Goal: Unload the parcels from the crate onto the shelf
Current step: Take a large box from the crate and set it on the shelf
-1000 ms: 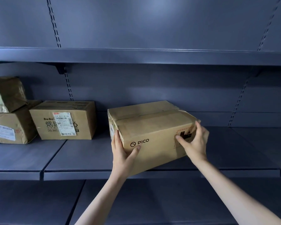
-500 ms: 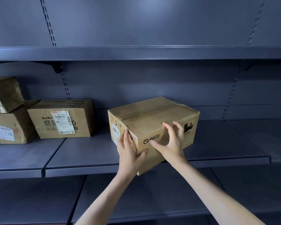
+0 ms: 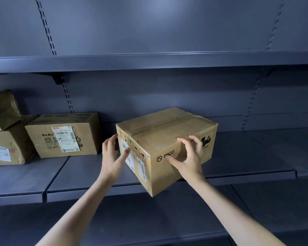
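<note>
On the middle shelf point(image 3: 238, 167), a cardboard box point(image 3: 167, 139) sits skewed, one corner past the front edge.
Right hand point(image 3: 188, 157) touches its front with spread fingers; left hand point(image 3: 112, 157) is open beside its labelled end.

A taped brown cardboard parcel point(image 3: 169, 139) with a printed logo sits skewed on the grey metal shelf point(image 3: 247, 167), its near corner jutting over the shelf's front edge, labels on its left face.
</note>
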`<state>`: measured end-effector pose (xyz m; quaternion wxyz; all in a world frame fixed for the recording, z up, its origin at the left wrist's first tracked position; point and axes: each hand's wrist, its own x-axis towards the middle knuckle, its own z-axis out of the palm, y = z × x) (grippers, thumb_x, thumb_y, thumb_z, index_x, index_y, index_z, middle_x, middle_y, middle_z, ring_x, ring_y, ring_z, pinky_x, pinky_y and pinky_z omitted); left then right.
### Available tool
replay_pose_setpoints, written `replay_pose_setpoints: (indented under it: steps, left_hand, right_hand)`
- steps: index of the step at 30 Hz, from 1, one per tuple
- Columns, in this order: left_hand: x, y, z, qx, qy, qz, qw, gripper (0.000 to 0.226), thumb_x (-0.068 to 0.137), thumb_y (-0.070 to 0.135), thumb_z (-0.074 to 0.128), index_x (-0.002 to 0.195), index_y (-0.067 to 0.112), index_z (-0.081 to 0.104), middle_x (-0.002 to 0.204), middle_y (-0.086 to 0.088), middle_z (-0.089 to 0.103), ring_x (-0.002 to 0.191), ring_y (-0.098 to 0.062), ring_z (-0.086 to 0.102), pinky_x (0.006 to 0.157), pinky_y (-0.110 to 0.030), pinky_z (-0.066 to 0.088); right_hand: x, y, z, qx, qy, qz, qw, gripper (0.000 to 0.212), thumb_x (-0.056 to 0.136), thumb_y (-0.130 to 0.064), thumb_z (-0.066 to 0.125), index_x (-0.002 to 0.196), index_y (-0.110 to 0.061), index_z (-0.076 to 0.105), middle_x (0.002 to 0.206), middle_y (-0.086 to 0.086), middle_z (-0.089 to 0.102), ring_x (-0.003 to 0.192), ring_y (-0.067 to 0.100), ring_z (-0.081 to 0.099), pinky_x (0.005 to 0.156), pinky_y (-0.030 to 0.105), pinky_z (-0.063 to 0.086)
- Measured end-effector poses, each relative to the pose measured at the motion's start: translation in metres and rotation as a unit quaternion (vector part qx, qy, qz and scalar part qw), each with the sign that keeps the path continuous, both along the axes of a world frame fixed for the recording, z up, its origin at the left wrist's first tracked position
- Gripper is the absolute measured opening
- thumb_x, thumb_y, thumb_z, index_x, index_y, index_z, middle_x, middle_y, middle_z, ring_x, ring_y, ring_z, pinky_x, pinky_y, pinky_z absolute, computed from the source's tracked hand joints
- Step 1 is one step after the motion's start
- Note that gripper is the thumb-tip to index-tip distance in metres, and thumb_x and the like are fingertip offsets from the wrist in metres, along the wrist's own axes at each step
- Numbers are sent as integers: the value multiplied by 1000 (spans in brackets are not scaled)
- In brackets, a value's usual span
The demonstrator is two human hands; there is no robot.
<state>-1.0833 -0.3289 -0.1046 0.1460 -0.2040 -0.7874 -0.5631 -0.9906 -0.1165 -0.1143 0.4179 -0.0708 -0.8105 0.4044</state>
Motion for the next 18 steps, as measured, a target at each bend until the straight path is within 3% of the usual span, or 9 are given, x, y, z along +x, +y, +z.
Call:
replay_pose_setpoints:
  steps: [2,5,8,12,15,18]
  left_hand:
    - [-18,-1,6,-13,-5,21,1000,77,74,47,52,142,16,34,140,-7,33,121,-21,41,91,-31,40]
    - [-41,-4,7,-30,-23,26,999,73,74,44,52,141,22,36,140,-8,33,128,-28,36,106,-45,36]
    - [-56,-6,2,-59,-37,3,998,73,71,43,54,141,28,37,141,-9,32,131,-29,33,108,-51,34]
    - [-70,-8,-8,-76,-69,-27,994,87,61,47,58,143,35,30,144,-10,31,135,-27,26,109,-45,27]
    - [-80,-10,-13,-72,-103,-37,991,105,49,60,57,145,38,21,146,-10,28,135,-29,28,108,-46,28]
    - [-88,-8,-18,-60,-117,-61,989,114,47,56,62,148,30,16,147,-8,32,134,-28,33,111,-49,31]
  right_hand:
    - [1,1,1,1,4,1,1000,57,59,-25,86,110,-22,60,125,-10,26,121,17,30,99,29,30]
    - [2,2,1,9,12,-2,1000,56,59,-22,86,109,-21,61,124,-8,28,121,20,33,99,30,32]
    - [2,3,1,16,17,-2,1000,57,58,-21,87,109,-20,62,124,-8,30,120,21,35,100,34,35]
    - [4,8,2,20,17,3,1000,56,57,-20,88,108,-22,63,124,-8,31,120,23,38,99,36,38]
    - [9,16,3,20,21,17,999,56,58,-18,87,106,-29,60,123,-16,29,123,19,36,100,27,32]
    - [14,28,4,26,14,27,999,57,59,-19,86,107,-31,57,125,-17,28,123,14,34,101,20,29]
